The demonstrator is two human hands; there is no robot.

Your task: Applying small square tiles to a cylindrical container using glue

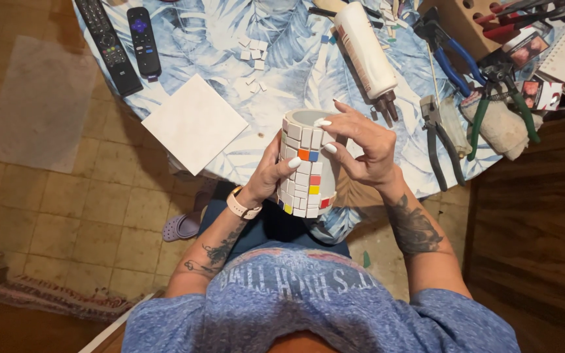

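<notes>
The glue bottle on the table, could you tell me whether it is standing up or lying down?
Lying down. The glue bottle rests on its side on the leaf-print tablecloth, brown nozzle pointing toward the person, beside the pliers.

Two remotes [107, 42] [144, 40], one mosaic cup [306, 165], one white tile [194, 123], one glue bottle [366, 53], three pliers [441, 134] [505, 98] [449, 49].

One head-worn camera looks steeply down, close over the table [282, 59] edge and lap.
</notes>
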